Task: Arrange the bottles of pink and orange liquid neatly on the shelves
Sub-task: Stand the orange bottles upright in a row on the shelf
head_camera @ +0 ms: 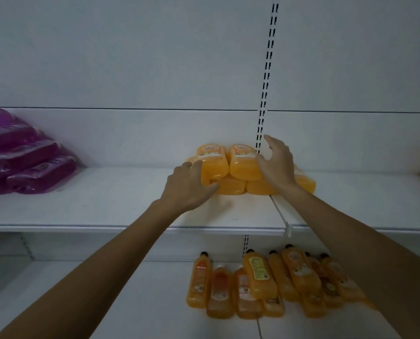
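Left hand (187, 184) grips, right hand (277, 160) presses orange bottles (240, 165) on white shelf (106, 206).

The left hand (189, 184) gripped the bottle stack's (228, 167) left side, and the right hand (276, 162) touched its right side. The stack sat on the upper shelf (106, 206). Wrapped bottle packs (25, 162) lay well left of the grip. On the lower shelf (130, 302), below the grip, were loose bottles (265, 282). A slotted upright (267, 69) rose behind the grip.
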### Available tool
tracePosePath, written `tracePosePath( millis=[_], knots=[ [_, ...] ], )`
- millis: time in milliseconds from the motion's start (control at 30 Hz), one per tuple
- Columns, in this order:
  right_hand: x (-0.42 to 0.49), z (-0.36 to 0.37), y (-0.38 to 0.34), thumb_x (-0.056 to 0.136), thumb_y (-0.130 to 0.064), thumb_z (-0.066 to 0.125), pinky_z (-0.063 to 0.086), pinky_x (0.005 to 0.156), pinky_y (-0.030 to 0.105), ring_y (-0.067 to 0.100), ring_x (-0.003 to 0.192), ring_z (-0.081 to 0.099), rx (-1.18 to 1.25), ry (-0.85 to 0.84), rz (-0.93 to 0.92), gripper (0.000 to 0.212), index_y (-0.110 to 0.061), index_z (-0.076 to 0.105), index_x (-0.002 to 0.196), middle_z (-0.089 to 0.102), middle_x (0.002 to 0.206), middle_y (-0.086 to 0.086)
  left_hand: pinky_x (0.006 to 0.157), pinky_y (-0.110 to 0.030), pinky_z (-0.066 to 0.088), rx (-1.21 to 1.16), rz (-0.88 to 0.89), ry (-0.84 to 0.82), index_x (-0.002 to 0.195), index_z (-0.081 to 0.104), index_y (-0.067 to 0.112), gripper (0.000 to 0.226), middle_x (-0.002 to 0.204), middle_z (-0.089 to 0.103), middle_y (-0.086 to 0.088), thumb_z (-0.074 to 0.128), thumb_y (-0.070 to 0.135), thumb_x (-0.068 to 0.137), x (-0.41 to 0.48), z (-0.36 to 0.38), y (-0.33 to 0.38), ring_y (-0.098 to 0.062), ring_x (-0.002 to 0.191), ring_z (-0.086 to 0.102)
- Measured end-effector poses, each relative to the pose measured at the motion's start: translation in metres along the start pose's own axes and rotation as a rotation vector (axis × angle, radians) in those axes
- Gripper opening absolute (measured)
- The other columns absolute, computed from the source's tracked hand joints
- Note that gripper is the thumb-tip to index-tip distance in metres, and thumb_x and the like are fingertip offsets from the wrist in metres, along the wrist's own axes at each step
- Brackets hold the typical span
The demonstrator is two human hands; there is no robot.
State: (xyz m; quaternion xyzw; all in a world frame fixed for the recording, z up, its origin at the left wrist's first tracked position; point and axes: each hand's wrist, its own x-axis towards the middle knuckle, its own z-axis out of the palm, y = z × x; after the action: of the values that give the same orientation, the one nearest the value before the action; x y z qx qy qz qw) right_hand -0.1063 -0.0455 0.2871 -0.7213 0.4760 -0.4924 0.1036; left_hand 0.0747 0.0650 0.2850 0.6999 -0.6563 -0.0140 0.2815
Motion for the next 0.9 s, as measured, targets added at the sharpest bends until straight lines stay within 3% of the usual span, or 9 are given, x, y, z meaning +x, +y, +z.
tracePosePath(
  millis=[133,233,333,467,567,733,900],
  knots=[
    [-0.029,-0.013,-0.005,0.091,-0.012,0.053,0.030,0.106,0.034,0.025,0.132,0.035,-0.018,0.050,0.012,0.053,-0.010,0.038,0.142,0.042,0.143,0.010,0.102,-0.040,0.038,0.002,0.075,0.080,0.138,0.042,0.014,0.060,0.142,0.044,-0.011,0.057,0.040,0.086,-0.027,0.005,0.009,-0.028,0.128,0.041],
    [-0.057,-0.021,-0.004,0.086,-0.010,0.058,0.043,0.092,0.034,0.021,0.105,0.052,0.011,0.137,0.004,0.042,-0.009,0.053,0.128,0.056,0.120,0.008,0.096,-0.035,0.040,-0.087,0.166,0.093,0.129,0.052,0.013,0.047,0.132,0.053,-0.007,0.058,0.034,0.087,-0.049,0.013,0.011,-0.023,0.120,0.047],
    [-0.090,-0.026,-0.001,0.081,-0.010,0.061,0.044,0.070,0.033,0.015,0.073,0.049,0.027,0.210,-0.030,0.025,-0.009,0.060,0.106,0.058,0.088,0.003,0.088,-0.037,0.048,-0.219,0.234,0.107,0.119,0.059,0.011,0.034,0.119,0.062,-0.003,0.059,0.024,0.087,-0.074,0.025,0.012,-0.016,0.103,0.058],
    [-0.139,-0.023,0.015,0.081,-0.009,0.063,0.039,0.061,0.028,0.010,0.062,0.044,0.058,0.207,0.006,0.014,-0.007,0.058,0.093,0.046,0.068,-0.011,0.073,-0.026,0.051,-0.312,0.359,0.075,0.101,0.065,0.009,0.017,0.096,0.067,-0.001,0.059,0.012,0.085,-0.104,0.054,0.005,-0.008,0.079,0.059],
    [-0.171,-0.014,0.035,0.079,-0.005,0.062,0.038,0.058,0.027,0.003,0.059,0.042,0.027,0.178,0.031,0.010,-0.007,0.057,0.088,0.044,0.066,-0.012,0.072,-0.024,0.051,-0.319,0.344,-0.005,0.102,0.065,0.010,0.017,0.097,0.067,-0.001,0.059,0.012,0.085,-0.120,0.086,-0.007,-0.007,0.080,0.059],
    [-0.207,0.001,0.075,0.078,-0.006,0.065,0.048,0.062,0.034,0.011,0.065,0.051,-0.028,0.067,0.211,0.014,-0.010,0.059,0.090,0.055,0.075,-0.003,0.080,-0.031,0.052,-0.316,0.232,-0.141,0.107,0.065,0.010,0.023,0.104,0.066,-0.004,0.060,0.014,0.085,-0.136,0.127,-0.021,-0.012,0.087,0.060],
    [-0.229,0.010,0.116,0.081,-0.015,0.067,0.048,0.064,0.031,0.018,0.077,0.057,-0.060,-0.001,0.338,0.014,-0.010,0.061,0.093,0.059,0.085,0.000,0.077,-0.023,0.049,-0.314,0.152,-0.235,0.109,0.064,0.010,0.025,0.105,0.065,-0.005,0.061,0.013,0.085,-0.146,0.159,-0.031,-0.016,0.092,0.059]
  ],
)
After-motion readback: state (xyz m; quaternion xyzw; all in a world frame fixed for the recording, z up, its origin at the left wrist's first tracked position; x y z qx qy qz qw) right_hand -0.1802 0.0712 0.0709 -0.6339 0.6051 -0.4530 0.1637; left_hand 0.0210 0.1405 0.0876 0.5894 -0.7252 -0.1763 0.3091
